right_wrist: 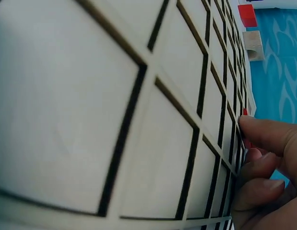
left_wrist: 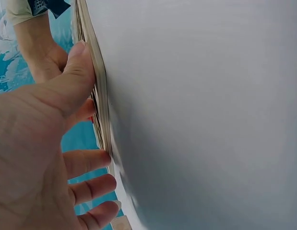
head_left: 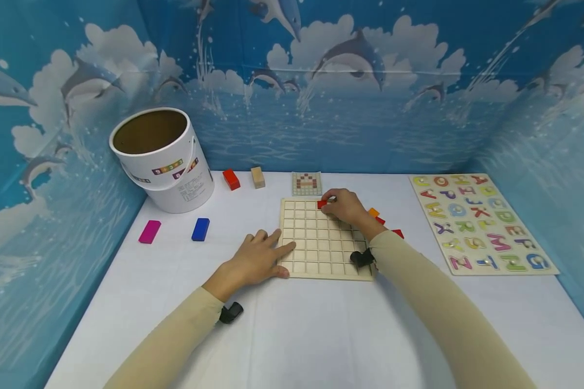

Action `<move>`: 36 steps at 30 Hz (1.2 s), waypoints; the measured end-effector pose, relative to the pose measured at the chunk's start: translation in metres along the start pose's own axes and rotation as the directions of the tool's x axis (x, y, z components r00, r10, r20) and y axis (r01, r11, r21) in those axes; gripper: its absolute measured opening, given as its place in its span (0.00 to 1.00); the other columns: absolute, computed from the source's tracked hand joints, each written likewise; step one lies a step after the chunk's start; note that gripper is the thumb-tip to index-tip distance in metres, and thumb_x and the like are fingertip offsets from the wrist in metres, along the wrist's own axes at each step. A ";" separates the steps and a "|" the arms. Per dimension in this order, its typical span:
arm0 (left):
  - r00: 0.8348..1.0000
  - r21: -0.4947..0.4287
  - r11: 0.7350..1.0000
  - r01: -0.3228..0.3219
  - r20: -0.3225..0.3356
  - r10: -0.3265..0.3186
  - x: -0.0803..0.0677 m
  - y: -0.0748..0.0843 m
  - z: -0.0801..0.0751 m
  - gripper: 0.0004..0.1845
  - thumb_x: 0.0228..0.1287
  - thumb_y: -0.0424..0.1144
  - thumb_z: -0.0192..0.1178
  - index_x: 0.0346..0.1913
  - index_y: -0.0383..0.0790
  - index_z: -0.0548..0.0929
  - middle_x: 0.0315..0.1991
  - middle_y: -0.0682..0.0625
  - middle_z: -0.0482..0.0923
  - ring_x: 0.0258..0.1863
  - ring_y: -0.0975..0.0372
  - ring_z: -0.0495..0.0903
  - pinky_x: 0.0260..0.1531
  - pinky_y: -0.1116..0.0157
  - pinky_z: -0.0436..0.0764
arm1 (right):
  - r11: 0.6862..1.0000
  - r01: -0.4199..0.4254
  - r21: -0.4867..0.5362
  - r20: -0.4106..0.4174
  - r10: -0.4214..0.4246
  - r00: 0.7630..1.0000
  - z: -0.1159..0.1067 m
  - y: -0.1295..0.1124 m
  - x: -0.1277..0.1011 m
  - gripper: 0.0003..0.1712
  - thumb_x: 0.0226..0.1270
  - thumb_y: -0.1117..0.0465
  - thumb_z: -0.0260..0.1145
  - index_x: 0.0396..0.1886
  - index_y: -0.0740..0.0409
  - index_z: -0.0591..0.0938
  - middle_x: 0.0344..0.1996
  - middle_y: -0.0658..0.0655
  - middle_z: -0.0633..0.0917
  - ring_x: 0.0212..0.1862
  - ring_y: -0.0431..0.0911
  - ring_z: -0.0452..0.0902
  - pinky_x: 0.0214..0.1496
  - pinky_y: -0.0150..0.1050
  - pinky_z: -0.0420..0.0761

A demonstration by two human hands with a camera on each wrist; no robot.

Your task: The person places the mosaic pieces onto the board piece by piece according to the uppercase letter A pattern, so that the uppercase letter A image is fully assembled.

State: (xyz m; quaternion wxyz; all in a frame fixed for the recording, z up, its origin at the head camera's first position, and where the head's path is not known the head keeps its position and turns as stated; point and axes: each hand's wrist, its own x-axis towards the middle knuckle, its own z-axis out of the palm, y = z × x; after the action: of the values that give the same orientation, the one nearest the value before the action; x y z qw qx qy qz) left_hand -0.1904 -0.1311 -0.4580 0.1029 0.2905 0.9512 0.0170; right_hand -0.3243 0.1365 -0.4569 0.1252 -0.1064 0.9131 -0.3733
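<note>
The right hand (head_left: 346, 208) pinches a small red block (head_left: 322, 204) over the wooden grid board's (head_left: 321, 254) far row, apparently the first placed, while the flat, released left hand (head_left: 255, 262) steadies its near-left edge.

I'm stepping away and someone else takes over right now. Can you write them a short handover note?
Right hand: pinches a small red cube over the top row of the wooden grid board.
Left hand: open, fingers flat on the board's left edge, steadying it.
Pattern card lies just behind the board.
Done: no other cubes visibly seated on the grid.
Left: seat this cube; more red and orange cubes wait by the right wrist.
</note>
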 end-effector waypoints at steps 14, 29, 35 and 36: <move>1.000 -0.008 1.000 0.007 -0.006 -0.007 0.000 0.003 -0.002 0.41 0.66 0.68 0.57 0.79 0.62 0.63 0.80 0.40 0.56 0.65 0.48 0.64 0.54 0.52 0.67 | 0.974 -0.099 0.204 -0.082 0.118 0.990 -0.062 0.047 -0.055 0.27 0.77 0.52 0.62 0.71 0.56 0.75 0.52 0.63 0.77 0.40 0.59 0.72 0.40 0.47 0.75; 0.999 -0.048 0.998 0.045 0.011 -0.044 0.000 0.007 -0.004 0.42 0.64 0.65 0.61 0.79 0.60 0.64 0.79 0.39 0.56 0.64 0.48 0.64 0.53 0.52 0.66 | 0.970 -0.226 0.093 0.027 0.225 0.974 -0.095 0.110 -0.117 0.30 0.72 0.52 0.68 0.70 0.53 0.75 0.59 0.63 0.74 0.56 0.57 0.68 0.48 0.44 0.76; 0.999 -0.064 0.997 0.045 0.015 -0.044 0.001 0.008 -0.002 0.42 0.64 0.64 0.61 0.79 0.60 0.63 0.80 0.38 0.56 0.63 0.47 0.65 0.51 0.52 0.67 | 0.980 -0.194 -0.045 0.041 0.196 0.980 -0.089 0.114 -0.119 0.29 0.70 0.55 0.69 0.68 0.58 0.78 0.63 0.68 0.74 0.63 0.63 0.64 0.60 0.58 0.75; 0.999 -0.064 0.997 0.044 0.013 -0.044 0.001 0.008 -0.002 0.42 0.64 0.64 0.61 0.79 0.60 0.63 0.80 0.38 0.55 0.63 0.47 0.65 0.51 0.52 0.67 | 0.980 -0.189 -0.062 0.037 0.192 0.981 -0.089 0.113 -0.118 0.28 0.70 0.55 0.69 0.66 0.59 0.78 0.63 0.68 0.75 0.63 0.63 0.65 0.60 0.58 0.75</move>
State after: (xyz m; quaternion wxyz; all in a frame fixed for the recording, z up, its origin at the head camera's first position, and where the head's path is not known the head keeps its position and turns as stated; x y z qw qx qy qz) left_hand -0.1870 -0.1238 -0.4556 0.1181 0.2661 0.9557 0.0438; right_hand -0.2510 0.3078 -0.4584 0.1766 -0.0299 0.9267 -0.3303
